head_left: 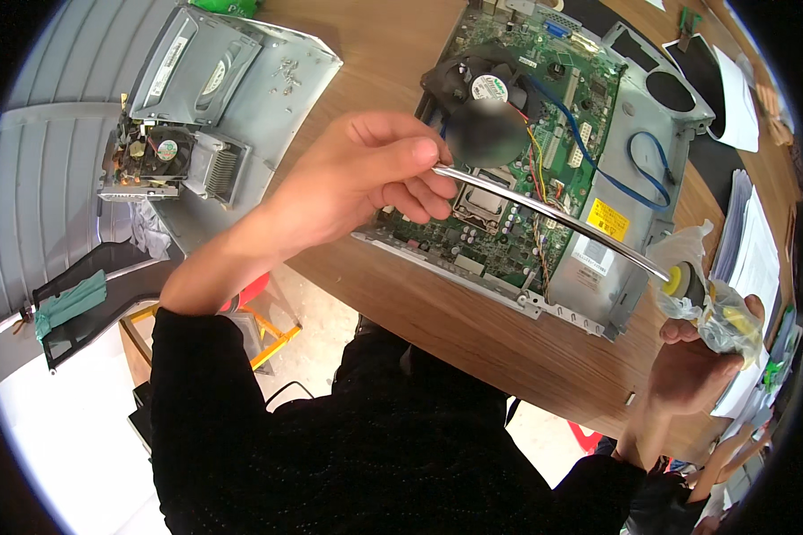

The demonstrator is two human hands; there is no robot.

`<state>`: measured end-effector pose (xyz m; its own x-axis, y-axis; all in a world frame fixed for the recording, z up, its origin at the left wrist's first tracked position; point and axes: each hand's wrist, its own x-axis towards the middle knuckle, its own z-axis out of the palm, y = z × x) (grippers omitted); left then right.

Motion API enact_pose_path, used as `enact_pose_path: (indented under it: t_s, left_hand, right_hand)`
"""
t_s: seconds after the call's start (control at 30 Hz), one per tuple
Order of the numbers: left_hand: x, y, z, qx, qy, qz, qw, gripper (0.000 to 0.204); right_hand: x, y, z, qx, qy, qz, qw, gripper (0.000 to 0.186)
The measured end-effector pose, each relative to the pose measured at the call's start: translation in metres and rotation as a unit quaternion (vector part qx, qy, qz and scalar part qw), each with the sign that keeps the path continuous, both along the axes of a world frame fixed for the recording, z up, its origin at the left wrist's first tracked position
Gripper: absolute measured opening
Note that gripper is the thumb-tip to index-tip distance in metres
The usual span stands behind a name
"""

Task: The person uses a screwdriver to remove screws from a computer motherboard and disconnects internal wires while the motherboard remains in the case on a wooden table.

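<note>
A long screwdriver [562, 219] slants over an opened computer chassis [629, 250]. Around its yellow and black handle, wrapped in clear plastic, my right hand [691, 370] is closed. The fingers of my left hand [379, 174] pinch the tip of the shaft; whether a screw is there too is too small to tell. Beneath the shaft lies a green motherboard [580, 107] with a bare processor socket [485, 201]. A black cooling fan [477, 78] rests at the board's left side, partly blurred. A blue cable [598, 162] loops across the chassis.
On the left, a grey metal panel [299, 111] carries loose screws [286, 77], and a second fan with a heatsink [219, 169] sits by it. Paper stacks [749, 236] lie at the right. Below the wooden table [401, 330] stands a yellow-framed stool [277, 343]. Other people's arms [722, 459] show at lower right.
</note>
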<state>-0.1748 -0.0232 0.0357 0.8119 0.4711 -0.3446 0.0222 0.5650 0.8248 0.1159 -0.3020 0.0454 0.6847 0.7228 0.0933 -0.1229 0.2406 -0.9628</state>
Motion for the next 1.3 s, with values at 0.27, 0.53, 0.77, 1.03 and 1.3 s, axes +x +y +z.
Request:
enact_pose_path:
  t_s: [0.27,0.53,0.77,1.03,1.3]
  left_hand:
    - [-0.002,-0.001,-0.004,-0.007,0.004,0.013,1.0,0.023]
    - [0.0,-0.002,0.001,0.026,0.049,0.017,0.998,0.02]
    - [0.003,-0.001,-0.001,0.057,0.043,0.075,0.995,0.02]
    - [0.022,0.009,0.015,0.138,0.072,0.062,0.986,0.021]
    - [0.061,0.02,0.022,0.157,0.028,0.049,0.986,0.034]
  right_hand:
    - [-0.006,0.008,-0.005,0.003,-0.023,0.007,1.0,0.074]
    - [-0.009,0.001,-0.003,0.044,-0.185,0.038,0.981,0.071]
    - [-0.02,0.012,0.0,-0.047,-0.19,0.031,0.98,0.067]
    - [-0.025,0.026,-0.017,-0.087,-0.079,0.011,0.993,0.06]
    - [-0.008,0.039,-0.005,-0.096,0.096,-0.012,0.991,0.042]
